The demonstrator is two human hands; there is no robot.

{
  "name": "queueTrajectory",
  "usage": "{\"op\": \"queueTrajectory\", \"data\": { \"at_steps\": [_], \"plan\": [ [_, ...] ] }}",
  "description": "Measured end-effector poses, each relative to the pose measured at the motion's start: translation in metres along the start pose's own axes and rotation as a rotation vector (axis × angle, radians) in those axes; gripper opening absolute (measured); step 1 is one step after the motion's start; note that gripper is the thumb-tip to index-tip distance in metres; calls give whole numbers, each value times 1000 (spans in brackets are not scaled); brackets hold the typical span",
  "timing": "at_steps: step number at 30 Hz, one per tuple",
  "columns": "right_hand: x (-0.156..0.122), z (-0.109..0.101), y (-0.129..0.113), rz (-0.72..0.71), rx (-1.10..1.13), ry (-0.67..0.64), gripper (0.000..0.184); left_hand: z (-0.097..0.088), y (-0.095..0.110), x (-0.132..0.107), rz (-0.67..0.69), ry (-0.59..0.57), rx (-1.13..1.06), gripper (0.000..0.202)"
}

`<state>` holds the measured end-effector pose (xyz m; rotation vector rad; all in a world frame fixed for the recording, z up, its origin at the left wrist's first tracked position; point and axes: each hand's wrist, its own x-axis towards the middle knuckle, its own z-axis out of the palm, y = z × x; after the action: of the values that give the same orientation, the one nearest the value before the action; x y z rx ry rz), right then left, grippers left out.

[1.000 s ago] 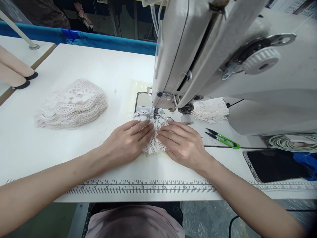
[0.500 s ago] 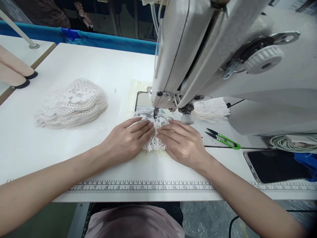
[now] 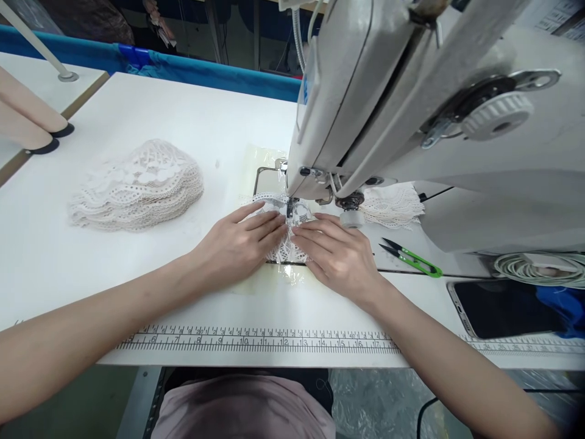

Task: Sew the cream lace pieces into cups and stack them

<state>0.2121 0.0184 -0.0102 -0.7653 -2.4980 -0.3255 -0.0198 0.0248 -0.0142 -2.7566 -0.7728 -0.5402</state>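
A piece of white lace [image 3: 287, 247] lies under the presser foot [image 3: 289, 207] of a sewing machine [image 3: 347, 110]. My left hand [image 3: 242, 241] rests flat on the lace's left side, fingers stretched toward the foot. On the right side, my right hand [image 3: 338, 253] also lies flat, its fingers extended over the lace and its fingertips close to those of the left. Parts of the lace are hidden beneath both hands. Neither hand is closed around anything.
A stack of white lace pieces [image 3: 137, 189] sits at the left, and more lace [image 3: 393, 204] lies behind the needle area. Green thread snips [image 3: 414, 259], a phone [image 3: 507, 308] and coiled cord [image 3: 539, 268] are at the right. A printed ruler [image 3: 269, 341] runs along the front edge.
The lace has moved away from me under the presser foot, its near edge now farther from the table's front. Both hands have moved slightly forward with it, still flat.
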Motion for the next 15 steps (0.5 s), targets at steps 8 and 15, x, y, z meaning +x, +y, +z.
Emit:
{"op": "queueTrajectory", "data": {
  "at_steps": [8,15],
  "plan": [
    [-1,2,-1,4,26,-40,25,-5,-1,0,1,-33,54,36],
    [-1,4,0,16,-16,-44,26,-2,-3,2,-14,-43,39,38]
  ]
}}
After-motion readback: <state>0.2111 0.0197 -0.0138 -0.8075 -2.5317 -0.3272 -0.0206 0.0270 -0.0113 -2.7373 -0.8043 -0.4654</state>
